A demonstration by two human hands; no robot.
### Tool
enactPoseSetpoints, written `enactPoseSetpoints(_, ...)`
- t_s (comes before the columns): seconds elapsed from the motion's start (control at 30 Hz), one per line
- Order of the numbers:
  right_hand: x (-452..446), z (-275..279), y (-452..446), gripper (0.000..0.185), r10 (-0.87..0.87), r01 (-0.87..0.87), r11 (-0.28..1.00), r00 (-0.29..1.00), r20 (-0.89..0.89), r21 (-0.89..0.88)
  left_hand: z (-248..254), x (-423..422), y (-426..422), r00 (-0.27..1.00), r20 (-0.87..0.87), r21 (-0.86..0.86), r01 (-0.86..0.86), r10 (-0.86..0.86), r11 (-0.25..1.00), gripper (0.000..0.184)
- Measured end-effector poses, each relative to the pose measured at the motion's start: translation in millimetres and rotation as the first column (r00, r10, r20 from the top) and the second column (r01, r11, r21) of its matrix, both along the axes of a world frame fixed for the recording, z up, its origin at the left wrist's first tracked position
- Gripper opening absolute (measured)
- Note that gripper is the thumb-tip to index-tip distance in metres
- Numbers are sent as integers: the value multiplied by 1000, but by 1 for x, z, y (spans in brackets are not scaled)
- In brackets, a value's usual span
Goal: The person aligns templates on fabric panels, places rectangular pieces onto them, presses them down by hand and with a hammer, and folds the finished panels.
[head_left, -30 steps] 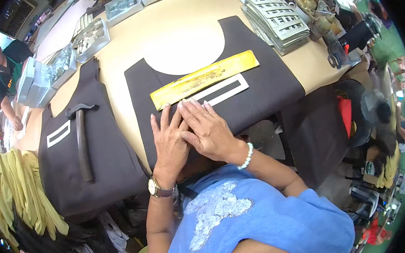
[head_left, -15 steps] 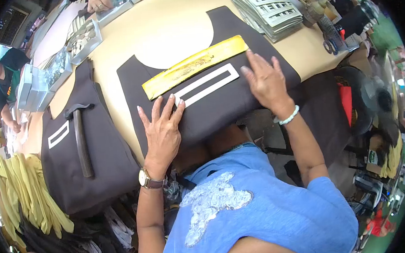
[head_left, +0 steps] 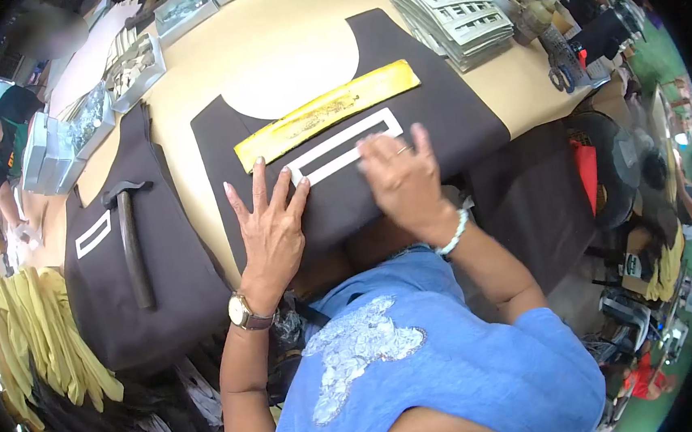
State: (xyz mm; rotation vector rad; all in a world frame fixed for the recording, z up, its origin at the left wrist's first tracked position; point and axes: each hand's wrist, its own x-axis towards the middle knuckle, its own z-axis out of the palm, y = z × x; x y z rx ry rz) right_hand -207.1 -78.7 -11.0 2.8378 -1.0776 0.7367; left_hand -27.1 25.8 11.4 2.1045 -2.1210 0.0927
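Note:
A dark brown fabric panel [head_left: 459, 109] with a curved neckline cut lies on the table in front of me. On it rest a white rectangular frame-shaped strip [head_left: 332, 167] and, just above, a worn yellow strip [head_left: 330, 113]. My left hand [head_left: 270, 226] lies flat with fingers spread; its fingertips touch the panel around the frame's left end and the lower left corner of the yellow strip. Over the frame's right end, my right hand [head_left: 404, 179] has bent, somewhat blurred fingers that stand apart, with nothing visibly held.
To the left, a hammer [head_left: 131, 241] lies on another dark panel [head_left: 177, 286] bearing a white frame [head_left: 96, 245]. Yellow cloths [head_left: 34, 330] hang beyond. Trays of small parts [head_left: 136, 74], a stack of printed sheets [head_left: 461, 20] and scissors [head_left: 561, 79] line the table. A co-worker [head_left: 3, 145] is at far left.
My right hand has moved left and down from beside the yellow strip's right end onto the frame's right end. My left hand stays nearly in place. Another person's hand at the top has left view.

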Motion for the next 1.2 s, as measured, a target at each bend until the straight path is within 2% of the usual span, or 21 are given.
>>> enactPoseSetpoints(0.07, -20, 5, -15, 24, -63, 64, 998, 997, -33, 23, -1, -3, 0, 999, 45, -42, 14, -12, 999, 43)
enactPoseSetpoints(0.13, -34, -1, -23, 23, -105, 102, 992, 993, -46, -68, -3, -7, 1, 995, 100, -73, 18, -11, 997, 35)
enactPoseSetpoints(0.23, -36, -2, -24, 23, -129, 119, 984, 989, -66, -134, -2, -14, 10, 958, 276, 6, -84, 79, 996, 37)
enactPoseSetpoints(0.33, -34, 1, -43, 24, -287, 257, 947, 946, -151, -191, 8, -13, 14, 974, 186, 24, -133, 126, 991, 33)
enactPoseSetpoints(0.37, -33, 8, -56, 27, -336, 305, 939, 915, -223, -161, 17, -13, 15, 979, 138, 84, -162, 150, 983, 32)
enactPoseSetpoints(0.4, -29, 17, -64, 29, -313, 294, 949, 917, -247, -111, 16, -9, 15, 978, 47, 43, -207, 205, 977, 34)
enactPoseSetpoints(0.47, -11, 13, -80, 33, -107, 94, 986, 991, -86, -135, 4, 0, 13, 946, -144, -33, -297, 289, 954, 36)
enactPoseSetpoints(0.53, 23, 17, -87, 38, 140, -94, 981, 948, -285, 170, -4, 5, 14, 884, -229, -88, -436, 407, 896, 45)
enactPoseSetpoints(0.6, 59, 2, -107, 37, 158, -118, 978, 957, -243, 172, -15, 5, 15, 787, -327, -114, -583, 523, 805, 51)
enactPoseSetpoints(0.73, 126, -14, -170, 41, -10, 14, 1000, 981, -193, 17, -34, 7, 19, 759, -283, -113, -633, 586, 766, 56)
enactPoseSetpoints(0.8, 132, -16, -183, 44, -71, 68, 996, 996, -44, -61, -32, 8, 20, 763, -255, -79, -629, 594, 774, 54)
enactPoseSetpoints(0.87, 103, -4, -177, 42, -89, 96, 977, 995, 45, -190, -33, 8, 19, 771, -239, -53, -618, 591, 784, 53)
enactPoseSetpoints(0.93, 55, 13, -150, 39, -290, 292, 953, 956, 35, -83, -33, 8, 19, 782, -227, -60, -606, 580, 793, 48)
enactPoseSetpoints(0.97, 31, 16, -131, 38, -455, 447, 884, 890, -34, -134, -33, 9, 19, 786, -218, -67, -604, 579, 794, 46)
enactPoseSetpoints(1.0, 3, 9, -120, 39, -542, 535, 839, 838, -69, -99, -34, 10, 19, 801, -238, -89, -582, 550, 809, 44)
enactPoseSetpoints(1.03, -24, -5, -112, 43, -615, 602, 787, 784, -85, -138, -36, 10, 20, 815, -256, -111, -558, 519, 822, 42)
enactPoseSetpoints(1.07, -44, -17, -102, 44, -580, 571, 790, 814, 30, -225, -37, 9, 21, 828, -272, -135, -537, 490, 833, 40)
enactPoseSetpoints(1.1, -48, 6, -86, 42, -600, 602, 796, 799, -43, 65, -36, 8, 21, 852, -289, -194, -498, 436, 845, 36)
enactPoseSetpoints(1.13, -64, -7, -87, 36, -535, 536, 844, 844, 30, -7, -34, 4, 24, 842, -408, -202, -460, 353, 864, 35)
enactPoseSetpoints(1.17, -76, -9, -91, 32, -403, 399, 914, 913, 60, 80, -32, 0, 29, 814, -515, -217, -426, 268, 878, 35)
enactPoseSetpoints(1.2, -64, 21, -80, 30, -446, 373, 822, 891, 81, 431, -28, -3, 34, 775, -607, -246, -395, 178, 885, 34)
